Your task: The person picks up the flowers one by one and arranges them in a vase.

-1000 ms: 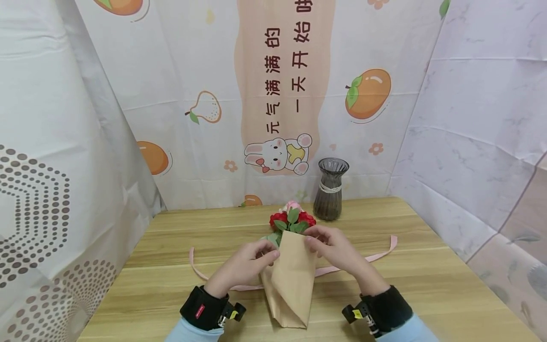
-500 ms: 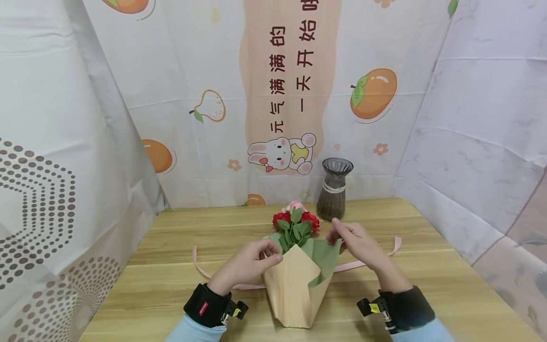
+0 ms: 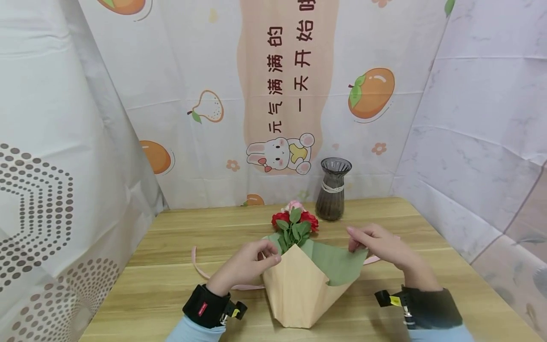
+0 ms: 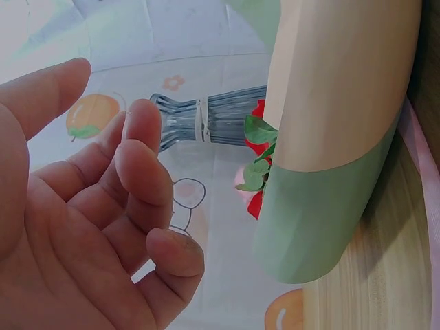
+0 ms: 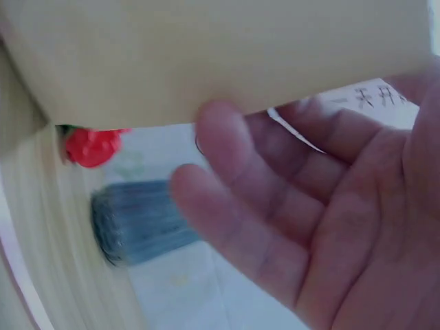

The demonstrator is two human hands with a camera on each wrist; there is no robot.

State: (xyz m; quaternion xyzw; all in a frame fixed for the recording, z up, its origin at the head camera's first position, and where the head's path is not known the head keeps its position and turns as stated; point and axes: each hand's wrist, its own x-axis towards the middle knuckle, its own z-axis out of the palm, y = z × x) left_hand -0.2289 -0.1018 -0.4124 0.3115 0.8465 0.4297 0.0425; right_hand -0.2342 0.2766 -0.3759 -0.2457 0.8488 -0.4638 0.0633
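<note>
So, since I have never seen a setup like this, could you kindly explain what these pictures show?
Certainly. There is no machine here: a person works with two bare hands. The wide picture comes from a camera on the person's head, looking forward and down. The two close ones come from cameras on black wristbands, one per wrist.

On the wood-grain table lies a bouquet of red and pink flowers in brown-and-green wrapping paper. A pink ribbon shows on both sides of it, and a smoky ribbed vase stands behind. The right hand holds the paper's spread edge; the left hand, loosely curled beside the paper, holds nothing.
</note>
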